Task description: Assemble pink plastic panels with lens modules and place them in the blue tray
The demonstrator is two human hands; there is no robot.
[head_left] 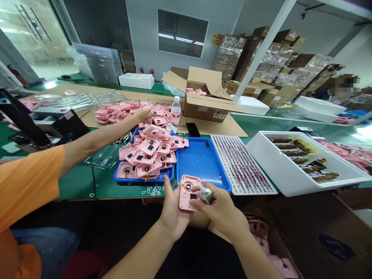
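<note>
Counter: here's the green counter (106, 190), both blue trays along its near edge, work held just in front of them.
Co-worker's arm: bare, reaching in from the left over the far heap, so elbows are best kept tucked.
Loaded blue tray (142, 180): pink shells piled loosely, ribbons poking out; I'd handle that stack gently.
Left grip (174, 217): and it's got the piece, fingers underneath, thumb raised alongside its edge; a steady cradle should beat a hard squeeze.
Right grip (225, 211): clamped on a small bottle, index finger and thumb tips over the shell; bracing like that ought to quieten any wobble.
Pink shell (185, 203): up in the left grip, inner face showing; level looks the safest way to hold it.
Bottle (207, 195): clear-sided, pale nozzle towards the round recess; light pressure, I'd say, and a careful aim.
Black square pad (193, 197): close to that thumb, so mind the smudges!
Ribbon cable (178, 183): sticking out over the shell's left side; wise not to bend or snag it.
</note>
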